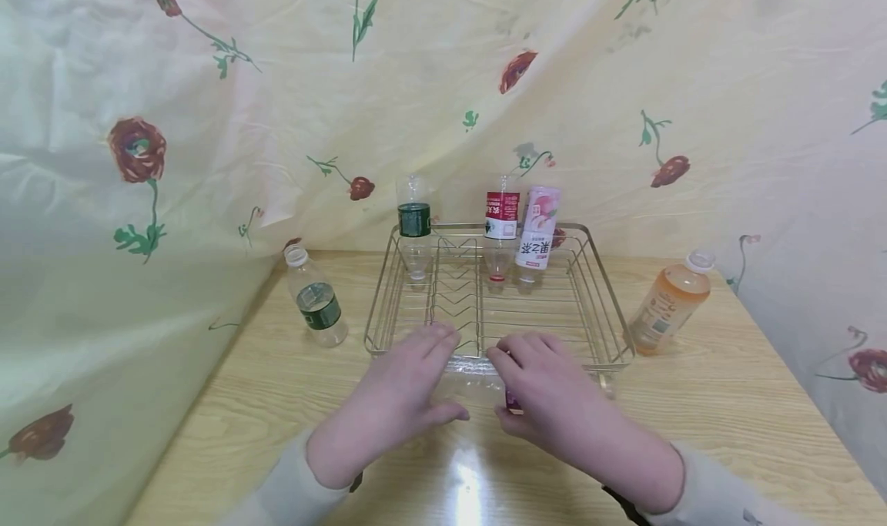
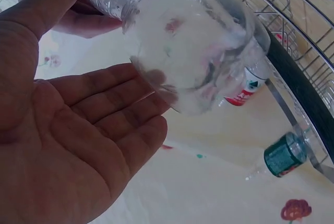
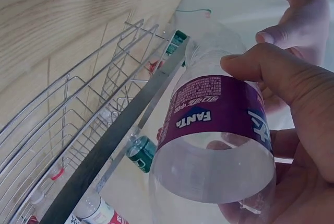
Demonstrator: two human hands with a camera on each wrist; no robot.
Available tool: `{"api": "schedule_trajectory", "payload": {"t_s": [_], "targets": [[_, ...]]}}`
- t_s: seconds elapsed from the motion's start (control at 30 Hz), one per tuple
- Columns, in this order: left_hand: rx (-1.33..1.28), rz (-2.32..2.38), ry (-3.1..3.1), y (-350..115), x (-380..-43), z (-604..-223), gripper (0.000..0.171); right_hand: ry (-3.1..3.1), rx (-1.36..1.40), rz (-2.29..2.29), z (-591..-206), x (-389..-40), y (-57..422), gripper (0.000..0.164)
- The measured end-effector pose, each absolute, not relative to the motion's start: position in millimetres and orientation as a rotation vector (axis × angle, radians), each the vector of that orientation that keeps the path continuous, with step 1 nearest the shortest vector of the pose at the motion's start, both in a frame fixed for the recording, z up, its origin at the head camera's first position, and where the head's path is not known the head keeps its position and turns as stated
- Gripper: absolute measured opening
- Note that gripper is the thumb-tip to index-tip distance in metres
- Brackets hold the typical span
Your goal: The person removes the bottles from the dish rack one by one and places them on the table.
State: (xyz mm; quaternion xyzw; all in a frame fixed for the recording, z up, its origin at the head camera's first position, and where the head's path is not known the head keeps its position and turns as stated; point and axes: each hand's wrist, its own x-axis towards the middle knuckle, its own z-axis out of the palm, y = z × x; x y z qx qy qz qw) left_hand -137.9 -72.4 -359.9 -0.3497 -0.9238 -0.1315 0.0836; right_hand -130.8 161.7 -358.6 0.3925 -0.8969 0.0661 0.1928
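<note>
A clear plastic Fanta bottle [image 3: 214, 112] with a purple label lies sideways between both hands at the front edge of the wire dish rack [image 1: 478, 356]. My right hand [image 1: 547, 387] holds it round the label, thumb on the near side and fingers behind. With fingers extended, my left hand [image 1: 409, 380] is at the bottle's other end; in the left wrist view its fingertips [image 2: 148, 106] overlap the clear plastic [image 2: 193, 41], and contact is hard to judge. Much of the bottle is hidden by the hands in the head view.
In the rack, a green-label bottle [image 1: 415, 222], a red-label bottle [image 1: 502, 218] and a pink-and-white bottle [image 1: 537, 229] stand neck down. Another green-label bottle [image 1: 319, 306] stands left of the rack, and an orange-tinted bottle [image 1: 671, 303] right of it. Floral cloth [image 1: 430, 87] hangs behind.
</note>
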Motion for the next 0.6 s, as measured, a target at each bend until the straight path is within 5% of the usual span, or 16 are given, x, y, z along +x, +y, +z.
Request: {"api": "schedule_trajectory", "payload": {"t_s": [0.33,0.6], "targets": [[-1.002,-0.241,-2.825,-61,-130,-365,0.085,-2.472,1.137,0.143,-363,-128,157,0.058],[-1.017,-0.162,-2.735,-59,-130,-372,0.061,-2.454,1.161,0.138,-366,-128,156,0.059]]}}
